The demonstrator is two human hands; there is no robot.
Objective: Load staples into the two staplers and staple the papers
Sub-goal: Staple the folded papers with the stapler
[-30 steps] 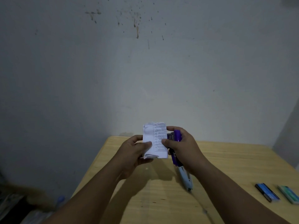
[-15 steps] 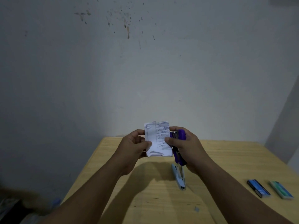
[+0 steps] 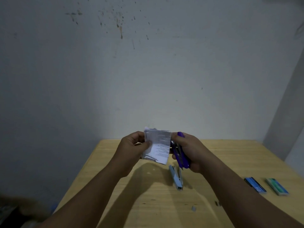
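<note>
My left hand pinches a small stack of white printed papers by its left edge, held up above the wooden table. My right hand grips a purple stapler, whose mouth sits at the papers' right edge. A light blue stapler lies flat on the table just below my hands. Two staple boxes rest at the right: a dark blue box and a green box.
A small grey scrap and a dark speck lie on the table near my right forearm. A stained grey wall stands right behind the table. The table's left edge drops off to a dim floor.
The papers have turned and tilted in my left hand, their right edge now at the purple stapler's mouth. The view has shifted slightly, so the blue stapler shows more fully.
</note>
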